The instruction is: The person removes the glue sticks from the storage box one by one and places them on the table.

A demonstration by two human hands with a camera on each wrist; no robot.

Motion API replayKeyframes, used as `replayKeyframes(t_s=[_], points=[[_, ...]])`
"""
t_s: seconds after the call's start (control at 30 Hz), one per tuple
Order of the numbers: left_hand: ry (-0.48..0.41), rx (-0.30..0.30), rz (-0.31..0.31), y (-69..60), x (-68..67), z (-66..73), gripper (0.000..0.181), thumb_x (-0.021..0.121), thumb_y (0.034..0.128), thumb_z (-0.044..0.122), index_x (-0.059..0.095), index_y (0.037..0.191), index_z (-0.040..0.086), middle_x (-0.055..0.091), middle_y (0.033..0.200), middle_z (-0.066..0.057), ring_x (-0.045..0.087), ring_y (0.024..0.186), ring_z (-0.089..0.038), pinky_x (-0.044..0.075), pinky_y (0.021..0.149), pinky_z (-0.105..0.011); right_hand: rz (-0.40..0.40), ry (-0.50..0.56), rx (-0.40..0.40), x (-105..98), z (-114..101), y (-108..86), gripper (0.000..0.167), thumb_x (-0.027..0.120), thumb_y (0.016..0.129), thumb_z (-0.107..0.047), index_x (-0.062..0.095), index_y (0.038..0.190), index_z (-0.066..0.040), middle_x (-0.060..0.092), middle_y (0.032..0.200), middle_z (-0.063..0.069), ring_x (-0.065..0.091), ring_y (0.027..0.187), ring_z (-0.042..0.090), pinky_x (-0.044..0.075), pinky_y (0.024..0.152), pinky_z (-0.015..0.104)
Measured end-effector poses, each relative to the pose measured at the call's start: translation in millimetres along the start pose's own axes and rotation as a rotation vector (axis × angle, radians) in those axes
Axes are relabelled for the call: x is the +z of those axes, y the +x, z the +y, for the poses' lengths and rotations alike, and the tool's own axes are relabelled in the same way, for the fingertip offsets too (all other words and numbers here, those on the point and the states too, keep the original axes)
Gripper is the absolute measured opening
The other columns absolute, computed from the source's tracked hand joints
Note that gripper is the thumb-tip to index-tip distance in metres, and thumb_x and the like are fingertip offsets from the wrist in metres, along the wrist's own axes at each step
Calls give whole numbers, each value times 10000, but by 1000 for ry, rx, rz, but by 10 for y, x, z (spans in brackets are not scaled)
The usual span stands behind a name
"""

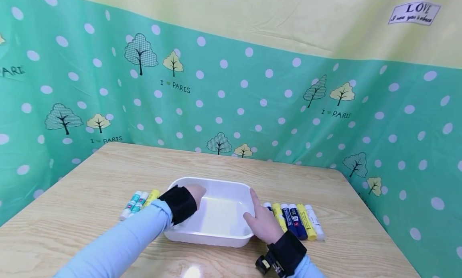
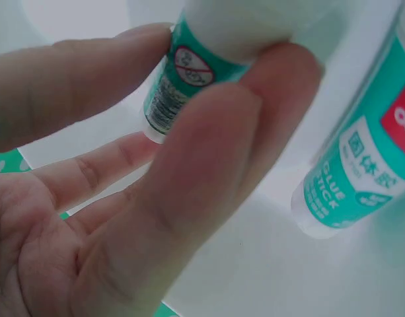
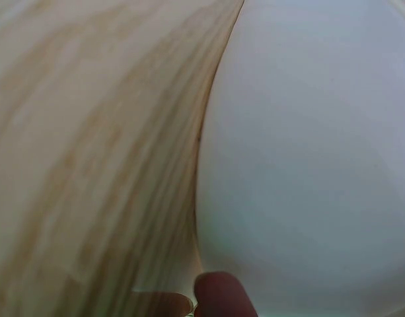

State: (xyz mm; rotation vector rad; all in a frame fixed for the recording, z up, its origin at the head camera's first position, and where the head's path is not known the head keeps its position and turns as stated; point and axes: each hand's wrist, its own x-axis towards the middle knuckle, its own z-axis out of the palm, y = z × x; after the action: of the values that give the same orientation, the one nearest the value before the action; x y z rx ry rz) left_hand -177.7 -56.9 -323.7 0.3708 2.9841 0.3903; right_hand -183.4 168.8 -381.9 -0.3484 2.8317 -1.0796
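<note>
My left hand [image 1: 196, 193] reaches over the left side of a white plastic basin [image 1: 207, 238]. In the left wrist view its thumb and fingers pinch a teal-and-white glue stick [image 2: 164, 105]. A second teal glue stick [image 2: 351, 175] lies close by against a white surface; my arm and hand hide both from the head view. At the basin's right rim, my right hand [image 1: 266, 224] holds the edge, thumb over the inside and index finger stretched along the rim. The right wrist view shows the basin's smooth white wall [image 3: 301, 145] and fingertips [image 3: 222, 294] against it.
Right of the basin lies a row of several glue sticks, among them a dark blue one [image 1: 296, 222], a yellow one [image 1: 306, 222] and a white one [image 1: 315, 222]. Teal glue sticks [image 1: 131, 203] and a yellow one [image 1: 153, 195] lie left on the wooden table [image 1: 144, 161]. A patterned curtain [image 1: 223, 97] hangs behind.
</note>
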Motion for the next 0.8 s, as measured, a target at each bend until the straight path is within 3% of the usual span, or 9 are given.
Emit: replayKeyframes(t_s=[0.07, 0.2, 0.37, 0.6, 0.8], points=[[-6, -1, -30, 31, 1, 11, 202, 471, 800, 66, 561, 976, 108, 567, 920, -20, 473, 793, -175, 396, 835, -379, -3, 3, 6, 4, 4, 4, 693, 438, 836, -192, 31, 1393, -129, 546, 1026, 234, 532, 566, 146, 408, 483, 252], [20, 22, -74, 106, 9, 27, 149, 496, 783, 24, 573, 876, 111, 539, 787, 6, 457, 708, -167, 396, 692, -324, -1, 1, 10, 9, 9, 8, 696, 437, 830, -198, 32, 1393, -134, 569, 909, 193, 527, 532, 141, 409, 460, 258], [12, 6, -124, 167, 42, 36, 319, 575, 666, -43, 578, 955, 93, 551, 820, 3, 458, 736, -170, 394, 731, -331, 6, -4, 8, 13, 19, 16, 699, 438, 824, -195, 36, 1393, -134, 567, 925, 203, 529, 525, 137, 415, 455, 260], [10, 18, -122, 208, 129, 48, 405, 622, 572, -60, 561, 945, 86, 549, 815, -14, 448, 721, -176, 388, 740, -335, -6, 14, 16, 13, 21, 17, 701, 429, 831, -204, 16, 1394, -149, 552, 784, 136, 498, 461, 142, 402, 431, 279], [-15, 7, -126, 208, 147, 65, 450, 631, 558, -50, 549, 979, 87, 574, 915, -39, 458, 767, -179, 386, 806, -353, -6, 10, 16, 7, 15, 10, 697, 426, 834, -211, 15, 1394, -157, 564, 864, 171, 497, 465, 143, 403, 435, 275]])
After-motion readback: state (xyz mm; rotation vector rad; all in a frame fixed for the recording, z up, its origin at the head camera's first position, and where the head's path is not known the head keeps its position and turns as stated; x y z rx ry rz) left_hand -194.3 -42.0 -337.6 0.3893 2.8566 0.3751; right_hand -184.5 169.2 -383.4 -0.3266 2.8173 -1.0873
